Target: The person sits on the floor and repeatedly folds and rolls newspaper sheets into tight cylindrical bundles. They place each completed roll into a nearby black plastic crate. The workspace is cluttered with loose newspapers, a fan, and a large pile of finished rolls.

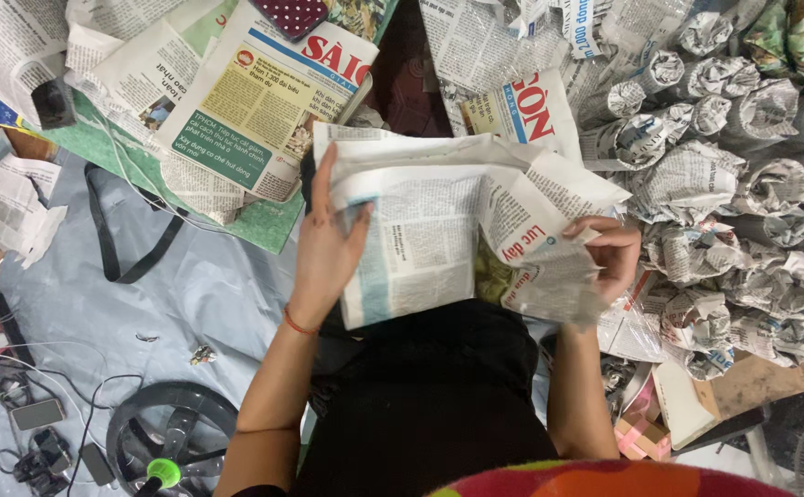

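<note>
Both hands' grip on folded newspaper sheet (430,230), wrapped item hidden

Rows of rounded parcels wrapped in grey-printed newspaper (742,175) fill the floor right of the folded newspaper sheet (420,230), white with black print and a pale blue edge strip, which sits at centre with another such parcel (549,276) half wrapped against its right side. Below the rows, toward the lower right corner, lie a small pink-and-white cardboard box (641,437) and a flat white carton (683,400). Far to the lower left of the sheet, a grey smartphone (37,414) rests among cables, its screen dark.
</note>
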